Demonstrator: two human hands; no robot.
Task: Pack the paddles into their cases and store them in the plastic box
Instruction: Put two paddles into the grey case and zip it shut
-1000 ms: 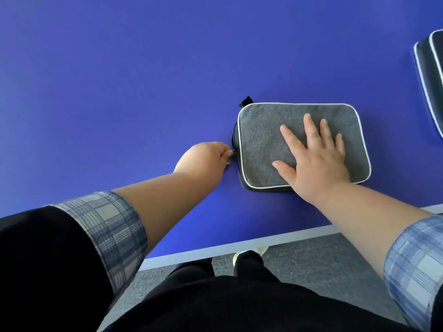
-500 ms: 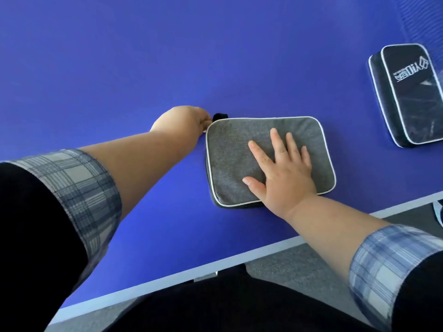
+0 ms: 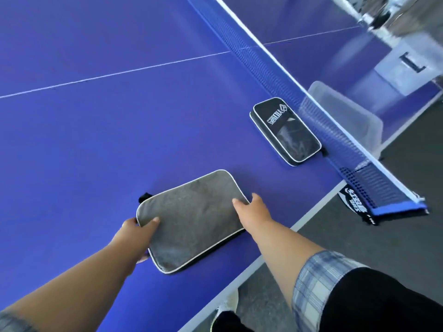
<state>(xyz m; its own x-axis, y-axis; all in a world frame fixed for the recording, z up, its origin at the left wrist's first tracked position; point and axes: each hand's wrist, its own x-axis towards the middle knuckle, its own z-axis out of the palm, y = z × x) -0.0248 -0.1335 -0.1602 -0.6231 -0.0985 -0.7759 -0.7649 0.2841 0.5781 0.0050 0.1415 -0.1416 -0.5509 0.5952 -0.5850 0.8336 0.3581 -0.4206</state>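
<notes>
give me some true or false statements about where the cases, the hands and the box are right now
1. The left hand and the right hand both grip the grey case, one at each end. True.
2. The black case lies inside the plastic box. False: it lies on the table, on the near side of the net.
3. The plastic box stands beyond the net. True.
4. The grey case is stacked on the black case. False: the two are apart.
</notes>
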